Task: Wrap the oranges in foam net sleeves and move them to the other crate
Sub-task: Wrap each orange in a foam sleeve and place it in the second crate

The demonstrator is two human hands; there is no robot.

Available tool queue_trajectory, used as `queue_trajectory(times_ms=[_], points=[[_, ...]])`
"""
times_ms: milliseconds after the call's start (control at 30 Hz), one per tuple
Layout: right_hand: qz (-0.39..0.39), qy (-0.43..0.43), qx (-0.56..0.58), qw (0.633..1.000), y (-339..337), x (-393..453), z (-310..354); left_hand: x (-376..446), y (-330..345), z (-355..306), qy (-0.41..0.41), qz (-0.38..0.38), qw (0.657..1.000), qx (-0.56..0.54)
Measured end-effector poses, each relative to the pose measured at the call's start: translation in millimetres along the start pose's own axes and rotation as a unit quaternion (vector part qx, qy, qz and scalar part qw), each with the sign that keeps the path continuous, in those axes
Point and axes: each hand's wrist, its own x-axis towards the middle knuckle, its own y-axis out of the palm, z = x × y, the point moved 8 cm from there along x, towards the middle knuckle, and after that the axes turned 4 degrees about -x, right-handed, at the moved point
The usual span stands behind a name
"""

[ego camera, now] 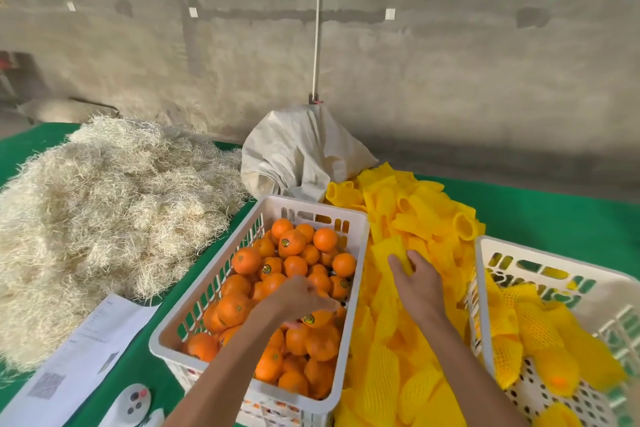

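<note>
Now | orange (317, 318) gripped by left hand (300, 298): firm, round, grasped around | sleeve (393, 251) pinched by right hand (417, 282): soft, light

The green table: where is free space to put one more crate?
Bare green table shows beyond the right crate, right of the yellow sleeve pile. A narrow strip lies between the paper sheet and the orange crate. The fibre heap crowds the left side.

Your green surface (554, 215) carries a straw pile (104, 204), two white crates (311, 215) (485, 288), loose yellow sleeves (408, 218), a sack (298, 152) and papers (86, 357).
</note>
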Motion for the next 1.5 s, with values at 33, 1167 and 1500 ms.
queue_trajectory(times_ms=[33, 1167, 1500], points=[[-0.007, -0.017, 0.015, 1.0, -4, -2, 8, 2, 1, -13, 0.027, -0.02, 0.999, -0.033], [0.043, 0.232, 0.566, 0.79, -11, -36, 12, -2, 74, -97, 0.125, -0.023, 0.851, -0.51], [0.052, 0.337, 0.6, 0.723, -3, -20, -15, -11, 98, -85, 0.054, 0.225, 0.761, -0.606]])
